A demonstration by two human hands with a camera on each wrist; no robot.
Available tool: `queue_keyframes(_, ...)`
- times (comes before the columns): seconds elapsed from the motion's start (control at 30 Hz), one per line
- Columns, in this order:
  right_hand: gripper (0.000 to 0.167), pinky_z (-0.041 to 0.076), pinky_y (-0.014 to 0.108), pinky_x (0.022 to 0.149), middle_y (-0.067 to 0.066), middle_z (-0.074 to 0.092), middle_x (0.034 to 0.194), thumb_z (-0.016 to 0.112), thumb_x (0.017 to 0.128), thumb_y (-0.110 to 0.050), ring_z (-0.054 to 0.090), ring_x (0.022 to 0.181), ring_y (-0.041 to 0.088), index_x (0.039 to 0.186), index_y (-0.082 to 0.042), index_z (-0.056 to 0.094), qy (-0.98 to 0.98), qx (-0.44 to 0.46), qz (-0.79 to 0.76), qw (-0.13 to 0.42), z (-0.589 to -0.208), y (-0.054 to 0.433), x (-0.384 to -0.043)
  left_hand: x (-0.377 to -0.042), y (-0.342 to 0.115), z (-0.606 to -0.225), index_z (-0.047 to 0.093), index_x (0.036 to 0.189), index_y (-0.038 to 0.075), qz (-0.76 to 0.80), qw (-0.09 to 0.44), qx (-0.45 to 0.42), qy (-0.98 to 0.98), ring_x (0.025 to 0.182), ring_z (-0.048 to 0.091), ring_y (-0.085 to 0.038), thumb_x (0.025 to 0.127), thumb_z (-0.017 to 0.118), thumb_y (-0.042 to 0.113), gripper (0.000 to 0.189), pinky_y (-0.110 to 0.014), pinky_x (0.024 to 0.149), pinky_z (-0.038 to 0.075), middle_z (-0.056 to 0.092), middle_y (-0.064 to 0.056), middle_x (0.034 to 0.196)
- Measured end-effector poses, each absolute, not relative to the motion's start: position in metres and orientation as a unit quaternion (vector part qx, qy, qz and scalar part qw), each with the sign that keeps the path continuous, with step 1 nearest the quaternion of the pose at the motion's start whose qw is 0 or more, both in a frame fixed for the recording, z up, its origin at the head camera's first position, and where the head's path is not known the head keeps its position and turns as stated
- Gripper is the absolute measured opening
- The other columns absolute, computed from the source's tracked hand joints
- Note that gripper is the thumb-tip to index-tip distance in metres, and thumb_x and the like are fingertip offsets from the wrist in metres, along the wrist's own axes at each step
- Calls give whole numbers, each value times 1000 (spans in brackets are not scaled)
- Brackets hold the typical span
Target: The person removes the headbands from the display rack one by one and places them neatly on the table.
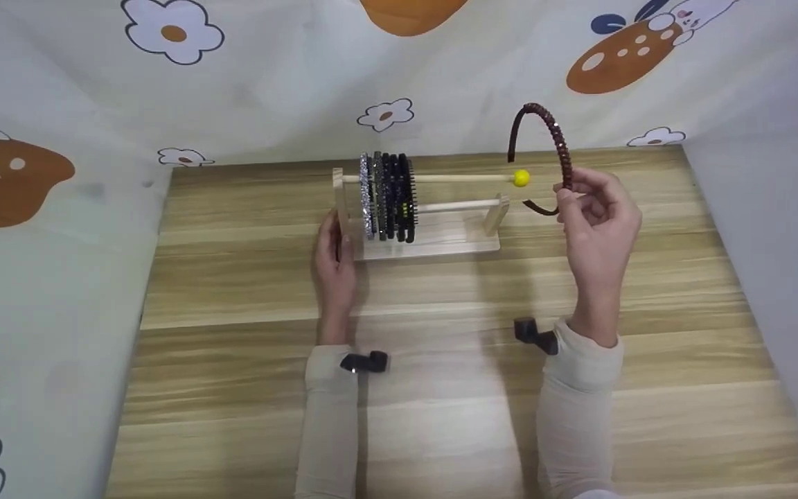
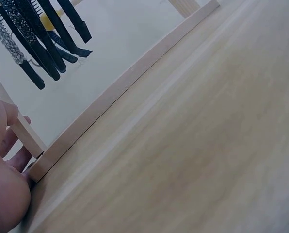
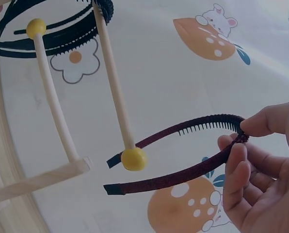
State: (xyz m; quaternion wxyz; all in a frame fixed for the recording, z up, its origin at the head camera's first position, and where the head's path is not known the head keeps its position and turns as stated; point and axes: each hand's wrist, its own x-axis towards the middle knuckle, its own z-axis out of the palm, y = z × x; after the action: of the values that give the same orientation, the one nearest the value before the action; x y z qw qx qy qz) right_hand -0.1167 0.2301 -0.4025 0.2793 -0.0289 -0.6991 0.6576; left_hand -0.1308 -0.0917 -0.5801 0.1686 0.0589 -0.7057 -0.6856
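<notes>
Brown headband (image 1: 557, 135) is pinched by the right hand (image 1: 603, 218), its ends near the yellow ball (image 1: 521, 178) on the upper rod (image 1: 465, 179). Farther along hang dark and silvery headbands (image 1: 390, 197); the left hand (image 1: 335, 256) grips the wooden stand (image 1: 433, 248) at its left upright (image 1: 338, 186).

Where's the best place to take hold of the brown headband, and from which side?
Likely the curved middle of the brown headband, from the right: its open ends face the nearest yellow ball, so that side should leave them clear. The right hand pinches it there.
</notes>
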Motion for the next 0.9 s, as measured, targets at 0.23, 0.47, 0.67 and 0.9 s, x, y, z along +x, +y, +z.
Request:
queue_keyframes(0.23,25,54,17,51,5,78,93,67,97,14,66,67,15,111,-3,79,-734,-53,633,240,-405,252,-114,-130,-92,-578,50,165,9,-673,169,60,-718,151,54,-34,116,57,13,49,-40,129,44,57,-18,163)
queue_keyframes(0.47,23,57,18,54,9,76,98,67,98,11,69,72,16,110,-7,74,-761,-86,612,197,-410,270,-114,-131,-92,-579,50,165,9,-673,163,72,-718,155,51,-34,116,55,10,50,-40,131,42,53,-19,166)
queue_keyframes(0.67,17,60,18,61,0,72,104,73,101,1,70,81,12,116,-6,69,-802,-114,571,132,-416,286,-117,-131,-91,-578,49,165,7,-670,160,70,-721,155,51,-35,115,54,5,50,-39,131,42,52,-20,167)
queue_keyframes(0.9,22,62,17,67,-8,69,106,80,105,-26,69,87,7,117,-10,70,-853,-129,497,91,-422,310,-122,-131,-95,-580,48,166,7,-673,159,62,-719,153,51,-38,115,56,9,51,-43,130,43,53,-21,165)
